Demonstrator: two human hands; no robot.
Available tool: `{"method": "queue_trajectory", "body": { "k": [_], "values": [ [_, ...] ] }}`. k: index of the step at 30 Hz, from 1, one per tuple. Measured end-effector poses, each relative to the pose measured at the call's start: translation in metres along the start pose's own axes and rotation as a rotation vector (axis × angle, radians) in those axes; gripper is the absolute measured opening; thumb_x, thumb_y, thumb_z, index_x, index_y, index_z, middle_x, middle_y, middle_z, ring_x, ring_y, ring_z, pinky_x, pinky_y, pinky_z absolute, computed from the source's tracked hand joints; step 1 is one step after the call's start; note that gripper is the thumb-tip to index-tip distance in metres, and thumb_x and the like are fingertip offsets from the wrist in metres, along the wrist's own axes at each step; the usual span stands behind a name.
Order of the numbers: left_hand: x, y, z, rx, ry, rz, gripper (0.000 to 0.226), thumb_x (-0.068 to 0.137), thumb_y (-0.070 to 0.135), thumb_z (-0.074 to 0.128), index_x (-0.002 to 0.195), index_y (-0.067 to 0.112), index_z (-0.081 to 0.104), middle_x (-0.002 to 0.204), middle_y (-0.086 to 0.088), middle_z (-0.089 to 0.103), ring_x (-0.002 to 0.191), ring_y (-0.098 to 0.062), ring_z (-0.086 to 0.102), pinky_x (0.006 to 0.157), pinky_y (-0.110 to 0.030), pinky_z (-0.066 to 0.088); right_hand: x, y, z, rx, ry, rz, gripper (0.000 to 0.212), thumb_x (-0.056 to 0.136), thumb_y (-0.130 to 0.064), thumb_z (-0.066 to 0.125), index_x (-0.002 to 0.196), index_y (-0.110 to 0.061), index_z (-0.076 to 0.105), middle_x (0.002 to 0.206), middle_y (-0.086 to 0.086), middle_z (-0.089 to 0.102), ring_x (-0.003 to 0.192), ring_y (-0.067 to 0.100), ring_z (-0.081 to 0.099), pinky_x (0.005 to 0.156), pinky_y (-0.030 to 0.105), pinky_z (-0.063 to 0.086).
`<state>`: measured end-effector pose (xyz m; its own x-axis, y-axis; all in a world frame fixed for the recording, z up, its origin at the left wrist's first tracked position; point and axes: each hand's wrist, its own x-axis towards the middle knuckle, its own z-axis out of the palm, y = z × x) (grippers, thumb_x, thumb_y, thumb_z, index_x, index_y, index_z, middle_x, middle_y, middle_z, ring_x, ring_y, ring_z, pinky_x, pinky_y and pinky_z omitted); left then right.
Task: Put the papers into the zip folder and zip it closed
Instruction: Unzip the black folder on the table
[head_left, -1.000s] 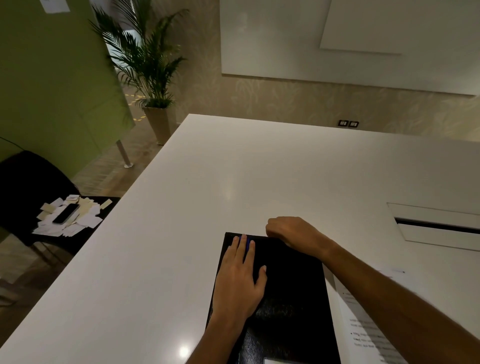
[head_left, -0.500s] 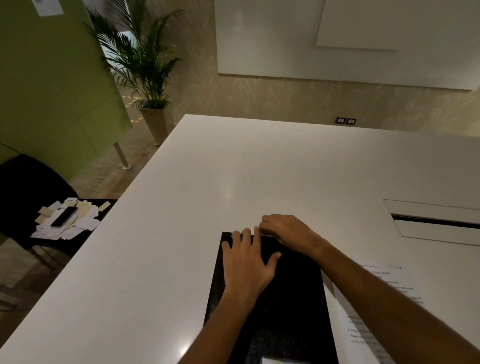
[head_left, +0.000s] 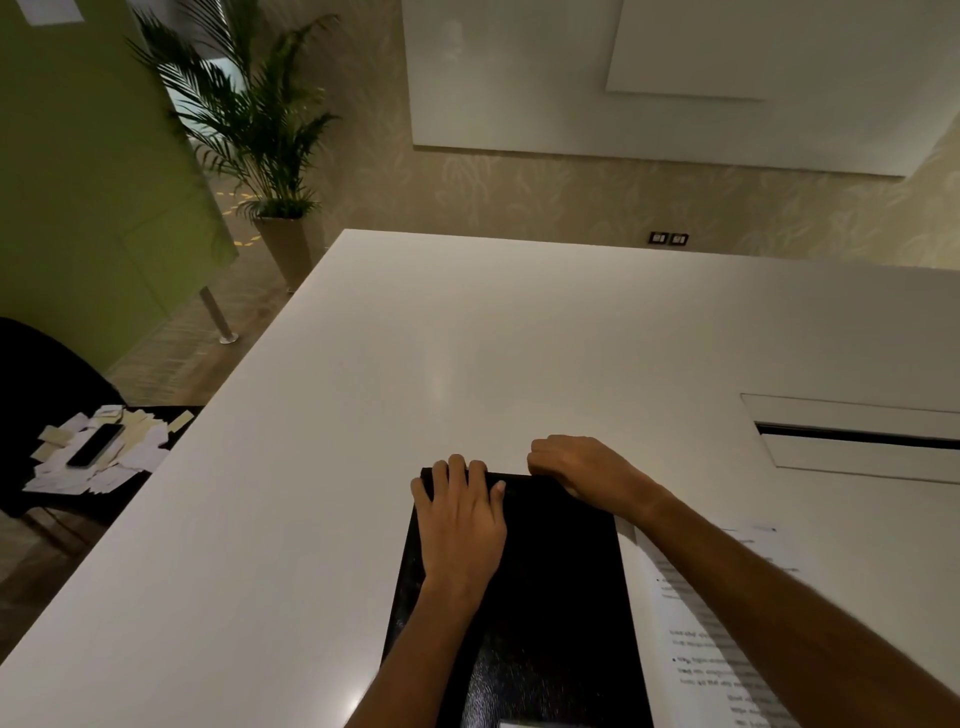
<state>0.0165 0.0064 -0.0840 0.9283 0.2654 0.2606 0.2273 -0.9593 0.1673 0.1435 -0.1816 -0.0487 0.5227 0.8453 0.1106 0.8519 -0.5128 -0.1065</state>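
Observation:
A black zip folder (head_left: 550, 582) lies flat on the white table (head_left: 519, 353), its short far edge away from me. My left hand (head_left: 460, 514) lies palm down on the folder's far left corner, fingers curled over the far edge. At the far right corner, my right hand (head_left: 582, 470) is closed in a fist on the folder's edge; what the fingers pinch is hidden. Printed papers (head_left: 717, 639) lie on the table right of the folder, partly under my right forearm.
A recessed cable hatch (head_left: 857, 436) is set in the table at the right. Left of the table, a black chair (head_left: 31, 374) holds scattered paper slips (head_left: 124, 457) and a phone (head_left: 96, 444). A potted palm (head_left: 260, 130) stands beyond.
My left hand slid forward to the folder's far edge and curled over it. My right hand shifted right along that edge toward the far right corner.

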Motion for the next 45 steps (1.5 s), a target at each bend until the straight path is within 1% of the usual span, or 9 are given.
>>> {"method": "queue_trajectory", "body": {
  "k": [11, 19, 24, 30, 36, 38, 41, 43, 45],
  "values": [
    [0.001, -0.002, 0.005, 0.03, 0.041, -0.008, 0.032, 0.112, 0.045, 0.04, 0.117, 0.021, 0.06, 0.117, -0.002, 0.055, 0.105, -0.026, 0.051, 0.096, -0.049, 0.039, -0.055, 0.025, -0.005, 0.056, 0.054, 0.15, 0.021, 0.102, -0.01, 0.061, 0.087, -0.024, 0.06, 0.086, -0.007, 0.061, 0.077, 0.015, 0.056, 0.068, 0.04, 0.052],
    [-0.001, -0.001, 0.005, 0.041, 0.062, -0.018, 0.038, 0.111, 0.044, 0.033, 0.116, 0.019, 0.061, 0.114, -0.004, 0.056, 0.101, -0.027, 0.051, 0.093, -0.051, 0.04, -0.09, 0.023, -0.002, 0.085, 0.143, 0.249, 0.019, 0.111, -0.026, 0.056, 0.093, -0.027, 0.063, 0.089, -0.011, 0.061, 0.079, 0.014, 0.054, 0.079, 0.036, 0.046],
    [0.0, -0.001, 0.003, 0.046, 0.047, -0.026, 0.042, 0.111, 0.045, 0.031, 0.115, 0.017, 0.061, 0.114, -0.006, 0.056, 0.102, -0.029, 0.052, 0.093, -0.053, 0.041, -0.108, 0.004, 0.003, 0.106, 0.218, 0.322, 0.022, 0.111, -0.029, 0.052, 0.09, -0.026, 0.06, 0.087, -0.011, 0.059, 0.079, 0.014, 0.05, 0.076, 0.035, 0.044],
    [-0.001, -0.001, 0.003, 0.069, 0.013, -0.035, 0.046, 0.11, 0.044, 0.028, 0.113, 0.014, 0.062, 0.111, -0.008, 0.056, 0.1, -0.03, 0.052, 0.092, -0.054, 0.041, -0.139, -0.027, 0.008, 0.017, 0.292, 0.334, 0.022, 0.105, -0.007, 0.066, 0.086, -0.019, 0.062, 0.084, -0.005, 0.057, 0.08, 0.018, 0.047, 0.07, 0.039, 0.044],
    [-0.002, 0.003, -0.003, 0.098, -0.021, -0.026, 0.039, 0.112, 0.04, 0.037, 0.115, 0.011, 0.064, 0.115, -0.011, 0.059, 0.105, -0.033, 0.053, 0.094, -0.056, 0.041, -0.147, -0.054, 0.003, -0.134, 0.297, 0.339, 0.013, 0.101, -0.008, 0.071, 0.091, -0.016, 0.068, 0.097, 0.002, 0.061, 0.083, 0.022, 0.052, 0.069, 0.038, 0.044],
    [-0.003, 0.004, -0.014, 0.095, 0.034, 0.052, 0.031, 0.108, 0.036, 0.05, 0.118, 0.011, 0.066, 0.122, -0.013, 0.062, 0.113, -0.036, 0.055, 0.095, -0.055, 0.042, -0.146, -0.06, 0.003, -0.16, 0.291, 0.393, 0.014, 0.1, -0.006, 0.071, 0.092, -0.017, 0.068, 0.096, 0.001, 0.059, 0.082, 0.021, 0.05, 0.069, 0.038, 0.043],
    [-0.024, 0.023, -0.032, -0.017, 0.065, 0.345, 0.024, 0.1, 0.029, 0.057, 0.119, 0.017, 0.067, 0.125, -0.008, 0.064, 0.115, -0.033, 0.059, 0.091, -0.049, 0.046, -0.143, -0.071, 0.004, -0.176, 0.285, 0.481, 0.024, 0.09, 0.005, 0.076, 0.092, -0.018, 0.069, 0.092, -0.001, 0.058, 0.078, 0.02, 0.048, 0.066, 0.034, 0.037],
    [-0.056, 0.043, -0.032, -0.114, 0.001, 0.494, 0.038, 0.103, 0.042, 0.048, 0.129, 0.021, 0.067, 0.132, -0.004, 0.063, 0.12, -0.03, 0.061, 0.098, -0.047, 0.048, -0.142, -0.079, 0.004, -0.175, 0.286, 0.533, 0.03, 0.084, 0.011, 0.074, 0.088, -0.018, 0.067, 0.088, -0.001, 0.058, 0.076, 0.019, 0.048, 0.067, 0.03, 0.03],
    [-0.084, 0.054, -0.021, -0.172, -0.039, 0.502, 0.055, 0.107, 0.055, 0.042, 0.144, 0.021, 0.064, 0.148, -0.006, 0.062, 0.136, -0.031, 0.058, 0.114, -0.053, 0.047, -0.142, -0.086, 0.004, -0.14, 0.303, 0.579, 0.029, 0.086, 0.011, 0.073, 0.086, -0.017, 0.067, 0.086, -0.001, 0.059, 0.075, 0.019, 0.048, 0.068, 0.028, 0.028]
  ]
}}
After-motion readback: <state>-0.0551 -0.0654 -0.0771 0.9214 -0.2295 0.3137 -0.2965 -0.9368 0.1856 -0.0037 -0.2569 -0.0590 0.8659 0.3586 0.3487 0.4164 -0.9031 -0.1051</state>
